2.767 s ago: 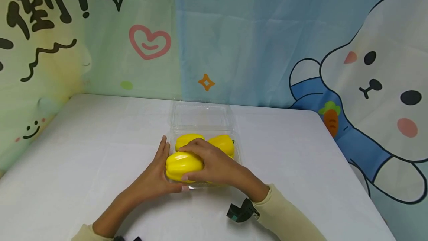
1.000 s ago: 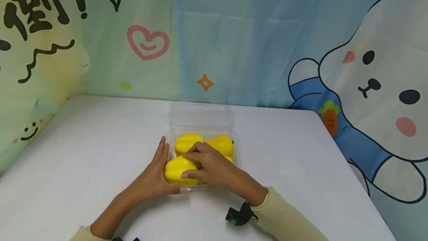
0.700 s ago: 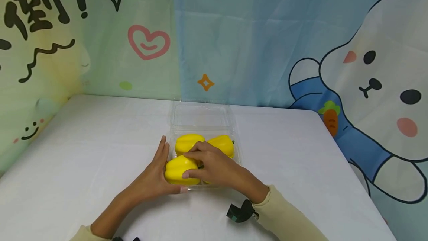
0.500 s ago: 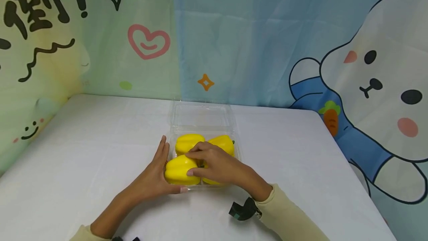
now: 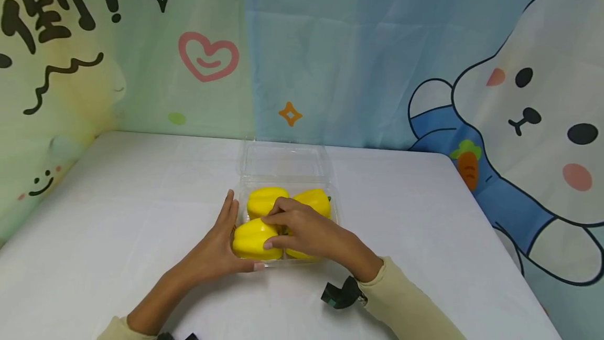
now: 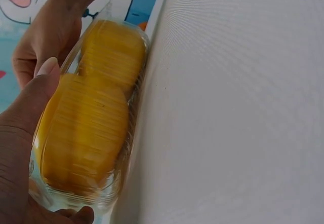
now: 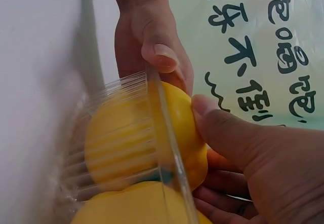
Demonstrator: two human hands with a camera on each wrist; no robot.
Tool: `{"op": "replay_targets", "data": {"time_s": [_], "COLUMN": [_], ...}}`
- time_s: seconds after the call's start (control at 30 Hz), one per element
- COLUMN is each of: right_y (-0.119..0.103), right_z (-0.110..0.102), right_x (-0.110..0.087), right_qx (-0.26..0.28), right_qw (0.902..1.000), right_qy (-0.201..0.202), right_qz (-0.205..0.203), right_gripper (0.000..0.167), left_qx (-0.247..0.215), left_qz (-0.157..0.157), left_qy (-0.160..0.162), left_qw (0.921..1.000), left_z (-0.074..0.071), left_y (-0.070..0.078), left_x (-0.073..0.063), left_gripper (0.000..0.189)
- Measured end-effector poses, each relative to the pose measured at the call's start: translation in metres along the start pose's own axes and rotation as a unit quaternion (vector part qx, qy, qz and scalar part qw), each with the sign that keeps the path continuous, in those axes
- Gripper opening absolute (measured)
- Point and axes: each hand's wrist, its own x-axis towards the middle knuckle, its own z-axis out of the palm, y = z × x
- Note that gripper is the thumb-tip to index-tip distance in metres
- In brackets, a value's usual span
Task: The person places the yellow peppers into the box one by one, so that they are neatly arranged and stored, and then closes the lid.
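Observation:
Several yellow bell peppers lie in a clear plastic clamshell container [image 5: 335,211]. Its lid [image 5: 285,161] is folded back. My left hand [image 5: 214,251] steadies the container's near left corner, fingers straight along the left side and thumb along the front. My right hand [image 5: 306,230] holds the stem end of the front left pepper [image 5: 254,240], thumb on the near side and fingertips on top. In the right wrist view, its thumb presses that pepper [image 7: 179,117] just above the rim. The right hand partly covers the front right pepper [image 5: 299,254]. Behind are the rear left [image 5: 266,201] and rear right [image 5: 313,201] peppers.
The container stands on a white-covered table [image 5: 141,188]. A printed cloth backdrop [image 5: 340,56] hangs behind the table and along its left side. A dark wrist device [image 5: 341,294] hangs under the right sleeve.
The front left pepper has gone down and slightly left into the container, and its stem end has come into view. My right hand has shifted slightly right along it. The left hand stays nearly still.

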Motion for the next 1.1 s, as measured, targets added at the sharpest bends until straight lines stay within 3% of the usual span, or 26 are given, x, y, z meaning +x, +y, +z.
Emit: {"op": "replay_targets", "data": {"time_s": [0.6,1.1], "right_y": [-0.0034,0.0013], "right_z": [-0.0010,0.0005], "right_x": [-0.0005,0.0001], "right_qx": [-0.051,-0.018], "right_qw": [0.9986,0.9998], "right_qy": [-0.014,-0.010], "right_qz": [-0.011,0.008], "right_gripper": [0.057,0.057], "left_qx": [-0.013,-0.005], "left_qz": [0.004,-0.001], "left_qy": [-0.001,-0.002], "left_qw": [0.9999,1.0000], "left_z": [-0.0002,0.0006], "left_y": [0.0010,-0.0012], "left_x": [-0.0017,-0.0005], "left_gripper": [0.134,0.135]}}
